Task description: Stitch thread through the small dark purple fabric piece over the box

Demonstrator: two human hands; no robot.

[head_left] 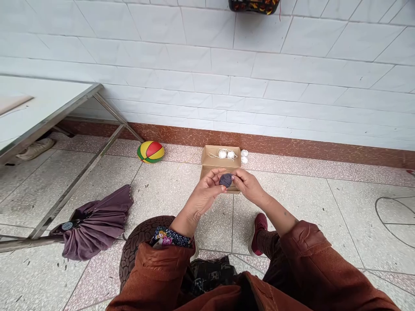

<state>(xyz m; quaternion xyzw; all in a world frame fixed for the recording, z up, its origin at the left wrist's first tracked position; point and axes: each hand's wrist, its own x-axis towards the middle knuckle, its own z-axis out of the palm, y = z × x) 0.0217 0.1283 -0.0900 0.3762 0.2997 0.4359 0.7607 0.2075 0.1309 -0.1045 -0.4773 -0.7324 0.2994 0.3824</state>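
Observation:
A small dark blue-grey ball of yarn [225,180] is held up between my two hands, over an open cardboard box [207,156] on the floor. My left hand [211,185] grips the ball from the left, thumb below and fingers curled behind. From the right, my right hand [247,183] pinches its edge between thumb and fingers. White yarn balls [226,153] with loose strands lie in the far part of the box. Two more white balls [244,156] sit on the floor against its right side. My hands hide much of the near part of the box.
A red, yellow and green ball [151,152] lies by the wall. On the left are a metal-framed table [58,93], a shoe [35,149] beneath it and a folded purple umbrella [97,222]. A wire ring stand [397,220] is at right.

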